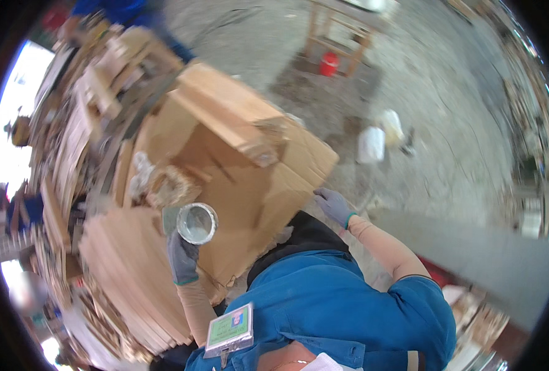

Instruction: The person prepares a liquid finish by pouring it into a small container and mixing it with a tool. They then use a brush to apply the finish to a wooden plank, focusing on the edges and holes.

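Observation:
My left hand (183, 258), in a grey glove, is closed on a round whitish cup (196, 224). Its rim is smeared white and its inside looks pale. A pale flat piece (170, 219) shows beside the cup; whether it belongs to it I cannot tell. My right hand (332, 206), also gloved, hangs near the corner of a brown cardboard sheet (293, 173). Its fingers are loosely stretched out, and I see nothing in them. On the cardboard lie long wooden pieces (222, 114) and a crumpled plastic-wrapped bundle (170, 185).
A stack of thin wooden strips (129, 266) stands left of the cardboard, with piled lumber (79, 123) beyond. Across the concrete floor are a wooden stand (342, 31), a red bucket (329, 64) and a white container (371, 145). Another person's blue clothing (123, 11) shows at the far left.

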Demonstrator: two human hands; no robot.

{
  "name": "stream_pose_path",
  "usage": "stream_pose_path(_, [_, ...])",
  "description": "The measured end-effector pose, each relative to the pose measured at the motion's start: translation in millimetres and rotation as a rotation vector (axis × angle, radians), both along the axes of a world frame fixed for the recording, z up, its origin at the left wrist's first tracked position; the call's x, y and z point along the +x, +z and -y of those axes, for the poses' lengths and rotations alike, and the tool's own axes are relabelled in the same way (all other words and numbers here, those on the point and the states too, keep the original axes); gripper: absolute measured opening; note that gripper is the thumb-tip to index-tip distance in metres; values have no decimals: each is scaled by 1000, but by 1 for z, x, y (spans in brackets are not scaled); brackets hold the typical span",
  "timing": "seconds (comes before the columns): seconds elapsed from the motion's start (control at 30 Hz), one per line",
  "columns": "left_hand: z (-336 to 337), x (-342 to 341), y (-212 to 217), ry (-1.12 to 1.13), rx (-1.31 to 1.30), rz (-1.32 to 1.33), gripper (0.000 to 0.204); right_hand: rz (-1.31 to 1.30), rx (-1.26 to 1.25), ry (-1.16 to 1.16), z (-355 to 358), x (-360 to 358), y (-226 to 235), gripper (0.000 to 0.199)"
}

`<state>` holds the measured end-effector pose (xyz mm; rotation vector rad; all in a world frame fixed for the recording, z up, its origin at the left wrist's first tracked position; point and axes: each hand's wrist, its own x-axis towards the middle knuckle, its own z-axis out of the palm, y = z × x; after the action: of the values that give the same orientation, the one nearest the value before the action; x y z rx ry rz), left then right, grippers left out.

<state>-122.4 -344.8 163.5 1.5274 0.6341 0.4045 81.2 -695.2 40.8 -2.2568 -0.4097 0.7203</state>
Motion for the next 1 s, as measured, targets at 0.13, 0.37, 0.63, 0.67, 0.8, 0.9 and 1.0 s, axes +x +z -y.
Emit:
stream_pose_path(0.13, [56, 27, -14, -22, -661, -48, 26, -26, -128, -194, 84, -59, -14, 34])
stream_pose_path(0.37, [147, 98, -21, -516, -528, -175, 27, -76, -429, -170, 234, -180, -62, 30])
stream_pose_path(0.63, [268, 234, -37, -804, -693, -217, 28, -190, -333, -644, 339, -202, -59, 33])
stream_pose_path(0.67, [289, 251, -39, -768, -666, -239, 29, -289, -370, -733, 350, -186, -58, 35])
stream_pose_path(0.8, [357, 320, -41, -763, -720, -317, 29, -247, -263, -854, 398, -117, -49, 37])
stream_pose_path(0.9, [403, 366, -50, -713, -716, -303, 28, -242, -240, -854, 429, -49, -45, 38])
stream_pose_path(1.0, [438, 403, -54, -676, -684, -286, 28, -270, -275, -889, 452, 16, -41, 35])
